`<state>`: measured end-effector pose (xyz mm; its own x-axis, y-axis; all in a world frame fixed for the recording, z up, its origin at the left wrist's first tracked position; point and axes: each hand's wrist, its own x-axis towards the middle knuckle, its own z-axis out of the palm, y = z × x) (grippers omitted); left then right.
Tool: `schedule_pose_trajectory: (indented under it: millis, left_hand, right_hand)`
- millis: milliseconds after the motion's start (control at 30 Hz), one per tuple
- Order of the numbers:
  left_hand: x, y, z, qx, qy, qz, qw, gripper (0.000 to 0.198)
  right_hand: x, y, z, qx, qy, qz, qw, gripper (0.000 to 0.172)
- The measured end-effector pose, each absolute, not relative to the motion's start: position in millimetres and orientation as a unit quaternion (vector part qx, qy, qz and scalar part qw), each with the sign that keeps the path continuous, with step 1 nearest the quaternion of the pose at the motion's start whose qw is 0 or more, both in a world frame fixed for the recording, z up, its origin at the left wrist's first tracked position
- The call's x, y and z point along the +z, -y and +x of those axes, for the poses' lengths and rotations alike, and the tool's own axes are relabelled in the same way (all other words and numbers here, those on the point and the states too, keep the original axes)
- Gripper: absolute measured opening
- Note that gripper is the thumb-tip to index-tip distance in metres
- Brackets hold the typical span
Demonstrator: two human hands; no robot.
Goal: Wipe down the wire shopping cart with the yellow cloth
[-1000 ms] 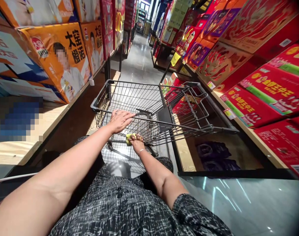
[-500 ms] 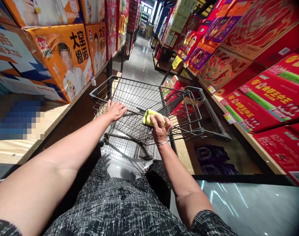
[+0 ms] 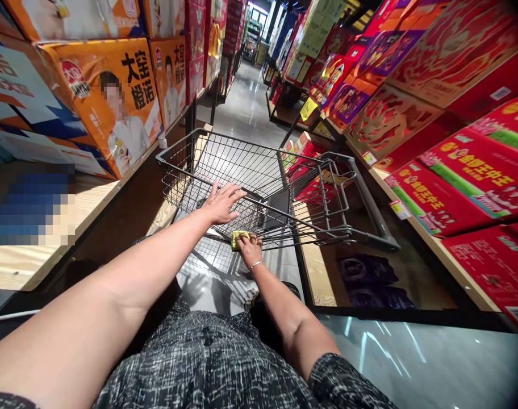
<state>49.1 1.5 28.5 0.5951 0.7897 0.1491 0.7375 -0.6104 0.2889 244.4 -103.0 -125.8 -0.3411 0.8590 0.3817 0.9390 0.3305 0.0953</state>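
A black wire shopping cart [image 3: 250,146] stands side-on before me in the aisle, its handlebar [image 3: 373,204] to the right. My left hand [image 3: 225,203] lies over the near top rail with its fingers spread. Lower down, at the near side of the basket, my right hand [image 3: 250,250] presses a folded yellow cloth [image 3: 238,238] against the wire. The fingers of that hand curl over the cloth and partly hide it. A dark flat panel [image 3: 276,209] shows inside the basket.
On the left, orange drink cartons [image 3: 105,108] are stacked on a wooden shelf [image 3: 88,207]. Red boxes [image 3: 455,176] fill the right shelf, with dark purple packs [image 3: 365,270] below. The grey aisle floor [image 3: 246,108] runs ahead between the displays.
My right hand has moved down and left with the cloth, from the top rail to the lower basket side. My left hand has slid right along the rail, fingers spreading.
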Motion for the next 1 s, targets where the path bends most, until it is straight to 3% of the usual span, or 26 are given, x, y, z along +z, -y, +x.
schedule_pose_trajectory:
  millis: [133, 333, 433, 600, 700, 800, 1000]
  left_hand:
    - [29, -14, 44, 0.153, -0.456, 0.871, 0.095, 0.065]
    - [49, -19, 57, 0.134, -0.521, 0.837, 0.101, 0.057]
    - [58, -9, 75, 0.131, -0.472, 0.865, 0.104, 0.057]
    - [53, 4, 91, 0.138, -0.413, 0.891, 0.127, 0.071]
    - [51, 1, 88, 0.133, -0.414, 0.890, 0.135, 0.072]
    - [53, -5, 84, 0.127, -0.415, 0.890, 0.141, 0.071]
    - [59, -10, 83, 0.118, -0.437, 0.879, 0.152, 0.063]
  right_hand:
    - [-67, 106, 290, -0.184, 0.788, -0.569, 0.146, 0.043]
    - [21, 125, 346, -0.335, 0.657, -0.614, 0.283, 0.049]
    - [4, 127, 334, -0.330, 0.641, -0.628, 0.293, 0.050]
    - [-85, 117, 278, -0.198, 0.750, -0.610, 0.162, 0.039]
    - [-106, 114, 264, -0.186, 0.769, -0.598, 0.133, 0.033]
    - [-82, 120, 284, -0.208, 0.766, -0.592, 0.139, 0.039]
    - [30, 155, 375, -0.362, 0.631, -0.643, 0.237, 0.044]
